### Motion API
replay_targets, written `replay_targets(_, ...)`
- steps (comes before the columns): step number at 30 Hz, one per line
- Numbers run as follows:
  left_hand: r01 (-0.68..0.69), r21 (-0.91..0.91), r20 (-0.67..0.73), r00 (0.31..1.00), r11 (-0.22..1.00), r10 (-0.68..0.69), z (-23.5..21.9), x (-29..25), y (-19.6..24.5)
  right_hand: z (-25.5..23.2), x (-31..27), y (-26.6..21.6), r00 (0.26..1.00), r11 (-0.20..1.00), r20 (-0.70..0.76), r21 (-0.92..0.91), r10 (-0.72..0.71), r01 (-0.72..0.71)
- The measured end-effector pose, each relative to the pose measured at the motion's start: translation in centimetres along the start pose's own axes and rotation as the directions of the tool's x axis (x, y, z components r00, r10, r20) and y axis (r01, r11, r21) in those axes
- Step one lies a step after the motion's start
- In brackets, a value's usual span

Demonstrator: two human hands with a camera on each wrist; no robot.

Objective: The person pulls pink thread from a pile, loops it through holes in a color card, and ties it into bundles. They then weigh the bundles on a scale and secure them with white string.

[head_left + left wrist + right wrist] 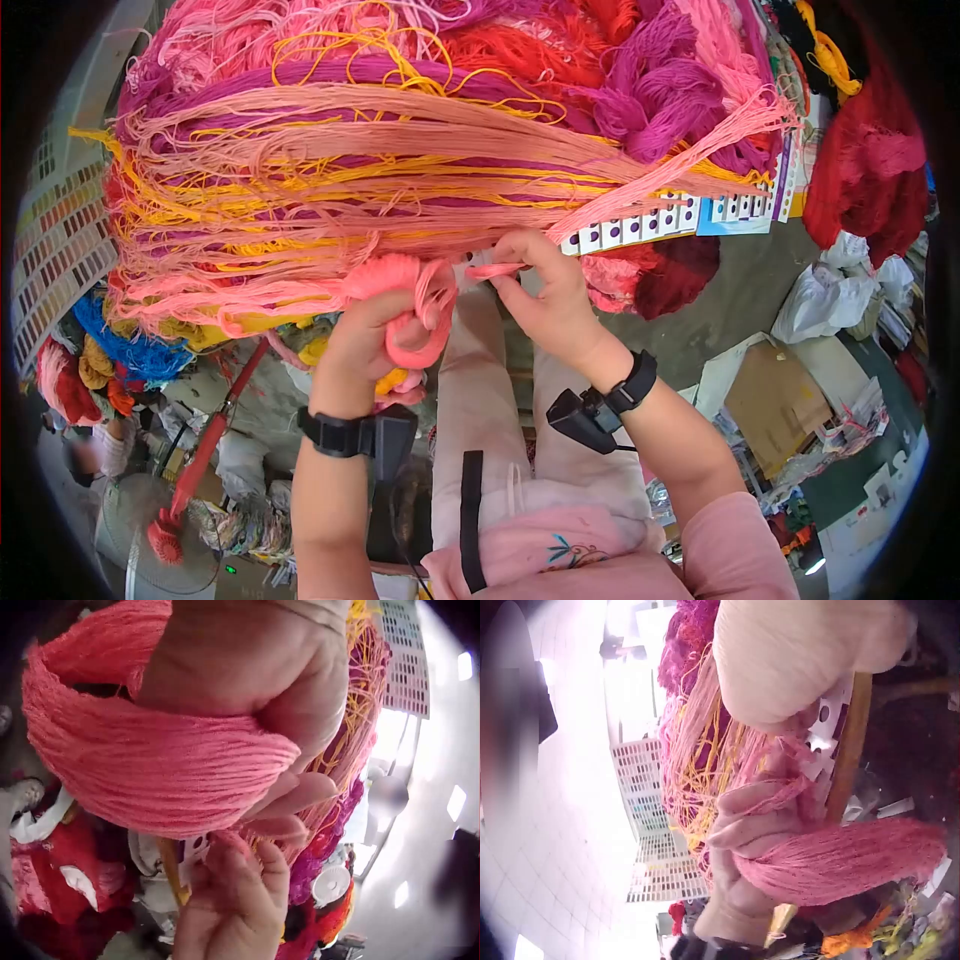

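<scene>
A coral-pink skein of yarn point(385, 275) is looped round my left hand point(362, 335), whose fingers grip it at the front edge of the yarn pile. In the left wrist view the skein point(157, 772) forms a thick band of parallel strands across the palm side. My right hand point(555, 305), just to the right, pinches a short pink strand end point(495, 270) between thumb and forefinger. From the right wrist the skein point(847, 859) hangs down from the left hand point(754, 832), with a thin strand point(780, 796) running over its fingers.
Long salmon and yellow strands point(350, 120) lie across the table, over purple and red yarn point(640, 90). Cards with dark dots point(630, 230) line its front edge. Red yarn point(870, 160) hangs at right; cardboard point(775, 405) stands on the floor. A fan point(160, 535) is lower left.
</scene>
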State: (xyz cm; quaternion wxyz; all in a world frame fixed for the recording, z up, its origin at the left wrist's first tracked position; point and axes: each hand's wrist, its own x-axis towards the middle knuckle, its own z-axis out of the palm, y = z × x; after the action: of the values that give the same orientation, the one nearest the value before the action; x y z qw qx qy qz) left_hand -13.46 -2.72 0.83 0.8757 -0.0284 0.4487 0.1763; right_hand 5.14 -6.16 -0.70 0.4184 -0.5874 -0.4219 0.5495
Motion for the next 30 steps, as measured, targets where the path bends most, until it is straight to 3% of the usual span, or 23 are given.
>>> replay_targets(1,0.073,-0.066,0.031,0.997,0.995,-0.071,-0.3,-1.0,0.1,0.0,0.1,-0.1,1.0,0.999,0.009,-0.039,-0.016,0.016)
replay_targets(2,0.144,-0.154,-0.101,0.982,0.978,-0.16,-0.4,-2.0,0.0,0.0,0.1,-0.2,0.999,0.997,0.016,-0.076,-0.034,0.035)
replay_targets(3,0.146,-0.151,-0.116,0.98,0.978,-0.164,-0.7,-2.7,-0.2,0.1,0.2,-0.3,0.999,0.998,0.015,-0.062,-0.028,0.029)
replay_targets(7,0.116,-0.112,0.025,0.993,0.987,-0.114,-2.2,-3.5,-1.1,0.1,0.3,-0.3,0.999,0.993,0.03,-0.114,-0.04,0.043)
replay_targets(9,0.117,-0.142,0.202,0.976,0.983,-0.087,-2.9,-3.4,-1.4,0.0,0.3,-0.5,0.996,0.979,0.049,-0.189,-0.07,0.078)
replay_targets(13,0.001,-0.106,0.2,0.979,0.994,0.02,-1.9,-2.7,-1.3,-0.3,0.2,0.0,0.99,0.973,0.129,-0.214,-0.058,0.085)
replay_targets(16,0.018,0.005,0.107,0.994,1.0,-0.018,0.3,-1.5,-0.2,-0.4,0.4,-0.7,0.996,0.993,0.082,-0.106,-0.035,0.044)
replay_targets(18,0.0,0.138,-0.106,0.994,0.99,0.015,3.2,-0.4,0.6,-0.6,0.4,-1.0,0.996,0.997,0.074,0.05,0.056,-0.06)
replay_targets(19,0.002,0.134,-0.103,0.995,0.991,0.012,2.8,0.3,0.6,-0.7,0.5,-1.0,0.996,0.997,0.074,0.045,0.059,-0.063)
replay_targets(21,0.192,0.439,-0.069,0.981,0.878,-0.179,1.7,1.5,0.3,-1.0,0.9,-0.7,0.988,0.971,0.068,0.191,0.137,-0.147)
replay_targets(22,0.192,0.436,-0.065,0.981,0.879,-0.182,1.5,1.4,0.6,-1.0,1.0,-0.6,0.988,0.971,0.068,0.186,0.139,-0.15)
replay_targets(24,0.042,0.43,-0.125,0.992,0.902,0.014,1.0,0.7,1.8,-0.6,1.0,-0.6,0.997,0.994,0.063,-0.102,0.052,-0.046)
replay_targets(25,0.046,0.428,-0.123,0.992,0.903,0.008,0.8,-0.1,2.5,-0.4,0.9,-0.6,0.996,0.993,0.061,-0.105,0.058,-0.051)
replay_targets(27,-0.031,0.145,-0.362,0.928,0.989,0.083,0.0,-2.4,4.0,0.1,1.0,-0.8,0.983,0.899,0.184,-0.426,-0.019,0.097)
replay_targets(29,-0.169,0.082,-0.382,0.905,0.982,0.187,-2.1,-5.0,4.5,0.6,0.9,-0.5,0.98,0.847,0.19,-0.51,-0.057,0.148)
replay_targets(30,-0.233,0.055,-0.316,0.919,0.971,0.238,-3.7,-6.7,5.3,0.8,0.9,-0.5,0.981,0.833,0.184,-0.533,-0.056,0.147)
